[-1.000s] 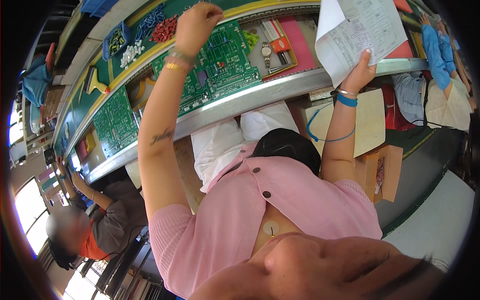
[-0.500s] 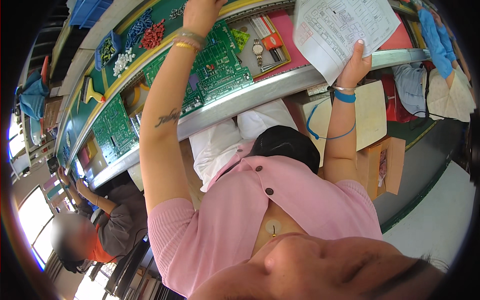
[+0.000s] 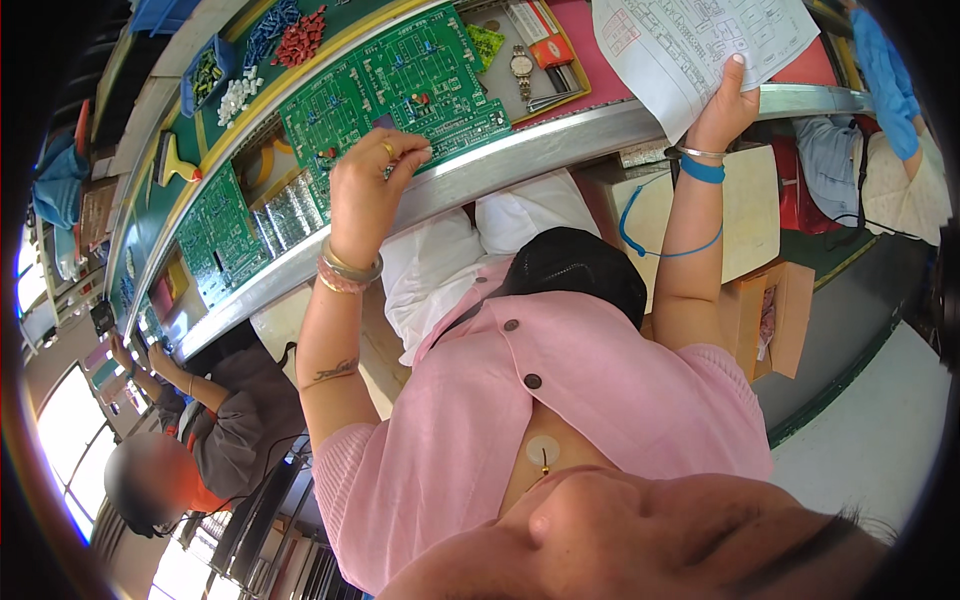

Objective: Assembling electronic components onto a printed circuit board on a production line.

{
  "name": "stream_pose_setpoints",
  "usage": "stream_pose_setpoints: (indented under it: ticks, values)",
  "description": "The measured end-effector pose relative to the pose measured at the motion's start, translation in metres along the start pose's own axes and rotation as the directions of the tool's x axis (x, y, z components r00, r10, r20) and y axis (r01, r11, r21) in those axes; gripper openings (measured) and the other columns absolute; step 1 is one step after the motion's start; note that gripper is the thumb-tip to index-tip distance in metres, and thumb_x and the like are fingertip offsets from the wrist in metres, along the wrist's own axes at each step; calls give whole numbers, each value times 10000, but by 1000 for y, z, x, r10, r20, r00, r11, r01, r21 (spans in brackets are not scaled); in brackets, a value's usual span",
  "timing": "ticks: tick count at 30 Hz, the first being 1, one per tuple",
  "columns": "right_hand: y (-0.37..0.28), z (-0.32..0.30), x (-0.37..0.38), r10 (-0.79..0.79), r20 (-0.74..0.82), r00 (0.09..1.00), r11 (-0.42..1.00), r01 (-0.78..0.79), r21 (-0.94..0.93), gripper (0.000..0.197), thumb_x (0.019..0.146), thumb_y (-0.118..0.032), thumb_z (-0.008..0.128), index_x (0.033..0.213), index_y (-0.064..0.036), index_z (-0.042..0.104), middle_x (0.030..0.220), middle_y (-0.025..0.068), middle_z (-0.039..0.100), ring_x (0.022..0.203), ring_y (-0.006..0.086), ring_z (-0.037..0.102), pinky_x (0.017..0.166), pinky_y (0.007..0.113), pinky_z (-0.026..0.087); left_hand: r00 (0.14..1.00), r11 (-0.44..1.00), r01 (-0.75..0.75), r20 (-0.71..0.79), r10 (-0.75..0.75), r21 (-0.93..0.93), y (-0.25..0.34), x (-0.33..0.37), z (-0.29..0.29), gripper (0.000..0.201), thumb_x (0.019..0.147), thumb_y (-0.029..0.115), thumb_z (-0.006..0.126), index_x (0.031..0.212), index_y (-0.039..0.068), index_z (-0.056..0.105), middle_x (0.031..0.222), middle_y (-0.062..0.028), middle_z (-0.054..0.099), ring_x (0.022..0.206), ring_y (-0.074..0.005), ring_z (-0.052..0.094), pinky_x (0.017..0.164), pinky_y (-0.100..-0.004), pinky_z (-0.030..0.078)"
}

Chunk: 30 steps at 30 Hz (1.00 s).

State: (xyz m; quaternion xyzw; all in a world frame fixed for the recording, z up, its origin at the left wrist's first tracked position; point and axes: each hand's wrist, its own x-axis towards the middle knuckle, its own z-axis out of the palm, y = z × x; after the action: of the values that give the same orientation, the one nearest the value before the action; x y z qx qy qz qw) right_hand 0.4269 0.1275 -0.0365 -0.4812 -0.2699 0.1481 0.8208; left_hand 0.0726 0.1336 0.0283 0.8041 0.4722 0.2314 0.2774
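Metal rail (image 3: 575, 137) across middle. Just beyond, green board (image 3: 445, 80), lying flat, near edge partly hidden by left hand. Paper (image 3: 690, 50) far right, gripped at near corner in right hand (image 3: 728, 108), thumb on top, other fingers mostly hidden behind; far end cut off. Carton (image 3: 793, 322) near right, open, contents hard to make out. Tray (image 3: 584, 80) right of board: watch (image 3: 522, 68), red box (image 3: 551, 48) inside. Left hand (image 3: 368, 185): fingertips narrow, cannot tell if pinching anything. Blue bin (image 3: 186, 97) far left: green-yellow parts (image 3: 207, 77) inside.
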Motion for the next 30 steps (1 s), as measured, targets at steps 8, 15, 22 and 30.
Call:
stream_pose_setpoints:
  ticks: [8,15,22,30]
  values:
    - [4,-3,3,-23,14,1000,999,23,-21,284,878,-162,582,1065,51,567,1009,83,614,859,137,569,765,253,462,995,999,1,-103,3,46,5,-1,31,105,768,74,657,862,28,661,846,-98,656,709,-203,648,641,-266,495]
    - [0,1,3,-12,24,1000,999,13,-48,293,896,-139,533,1106,66,546,1051,118,606,879,176,595,777,275,486,986,984,-83,-133,104,159,9,11,47,103,690,72,682,783,35,658,844,-83,568,812,-279,524,722,-366,429]
    - [1,0,3,-4,9,1000,1000,5,-23,287,887,-140,549,1095,58,552,1043,106,608,877,164,591,783,268,479,991,989,-64,-110,79,130,7,10,48,125,701,84,674,821,52,680,839,-66,579,810,-246,540,725,-336,433]
    - [0,0,1,7,9,1000,1000,-7,-16,287,886,-137,550,1101,53,551,1051,103,605,885,164,588,789,267,477,977,969,-127,-144,160,211,9,9,49,101,696,92,687,790,60,667,828,-62,576,783,-246,533,707,-348,425]
